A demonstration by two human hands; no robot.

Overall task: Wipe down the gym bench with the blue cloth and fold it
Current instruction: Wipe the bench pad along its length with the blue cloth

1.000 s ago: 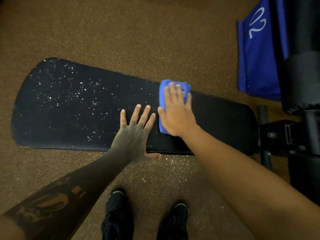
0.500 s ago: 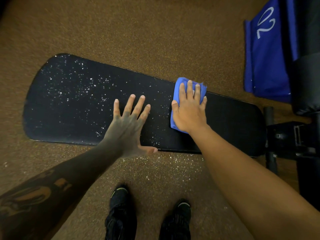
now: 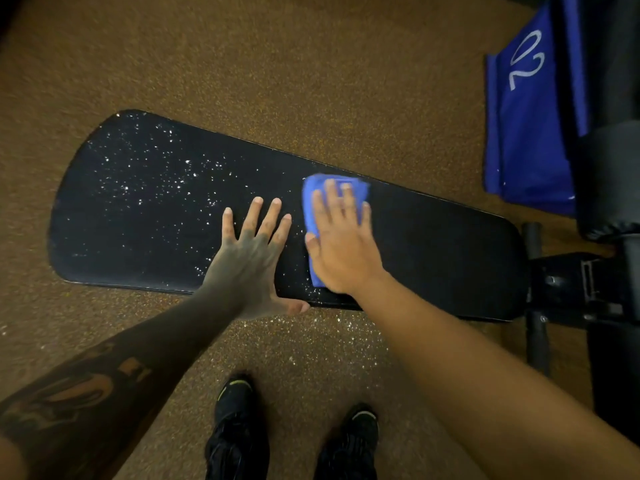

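While the camera looks straight down from the person's head, a long black gym bench [image 3: 433, 244] lies across a brown speckled floor [image 3: 277, 64]. The right hand [image 3: 343, 247] lies flat, fingers extended, pressing a folded blue cloth [image 3: 313, 199] against the pad a little right of its middle; it grips nothing, only holds the cloth down under the palm. The left hand [image 3: 249, 251] rests just beside it, open with fingers spread on the bare pad, its thumb hanging over the near edge. White specks [image 3: 166, 174] dot the left part of the bench, and more lie on the floor below the hands. The pad right of the cloth looks plain black. Two black shoes [image 3: 239, 427] show at the bottom. A blue panel marked 02 [image 3: 526, 116] stands at upper right beside dark equipment [image 3: 606, 168].
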